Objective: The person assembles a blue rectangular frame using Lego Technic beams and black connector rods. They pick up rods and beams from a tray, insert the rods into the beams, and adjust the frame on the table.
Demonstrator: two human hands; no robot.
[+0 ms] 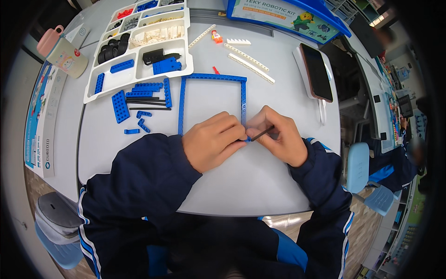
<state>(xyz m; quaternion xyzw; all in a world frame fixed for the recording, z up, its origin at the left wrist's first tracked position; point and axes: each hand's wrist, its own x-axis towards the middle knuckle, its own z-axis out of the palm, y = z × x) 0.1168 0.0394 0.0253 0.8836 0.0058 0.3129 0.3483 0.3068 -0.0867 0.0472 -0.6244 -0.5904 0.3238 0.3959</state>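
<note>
Head view: both hands are meeting at the near right corner of the blue beam frame (pixel 212 78) lying on the tabletop (pixel 260 181). Left hand (pixel 211 142) is pressing closed on that corner; right hand (pixel 281 135) is pinching a thin black axle (pixel 261 134) pointing into it.

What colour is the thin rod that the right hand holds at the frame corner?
Black. The rod in the right hand meets the blue frame; the head view shows it.
</note>
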